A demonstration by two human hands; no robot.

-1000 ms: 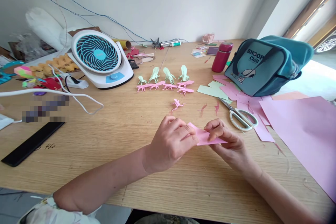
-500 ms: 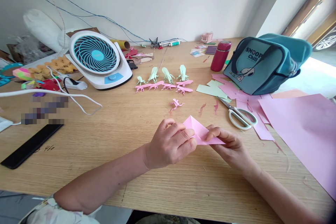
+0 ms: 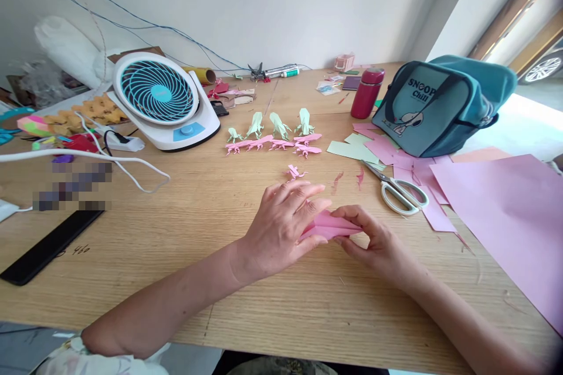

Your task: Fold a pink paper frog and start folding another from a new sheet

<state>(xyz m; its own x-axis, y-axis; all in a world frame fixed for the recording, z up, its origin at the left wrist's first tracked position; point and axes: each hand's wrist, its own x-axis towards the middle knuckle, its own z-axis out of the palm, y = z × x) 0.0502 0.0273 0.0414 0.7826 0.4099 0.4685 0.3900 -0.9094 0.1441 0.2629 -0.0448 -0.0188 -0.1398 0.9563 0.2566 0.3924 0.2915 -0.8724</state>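
Between my two hands is a piece of folded pink paper, held just over the wooden table. My left hand has its thumb along the near edge of the paper and its fingers reaching over the far side, so the left end is covered. With thumb and fingers, my right hand grips the right part of the sheet. A small pink origami figure lies just beyond my left fingers. Farther back, several pink figures lie in front of several pale green figures.
White-handled scissors lie at the right, near pink paper pieces and a large pink sheet. Behind them are a red flask and a teal bag. A fan and a white cable occupy the left.
My left fingers have straightened from a curled grip and lie across the paper. The sheet has gone from a spread, pointed shape to a narrower fold, and my right hand has shifted left.
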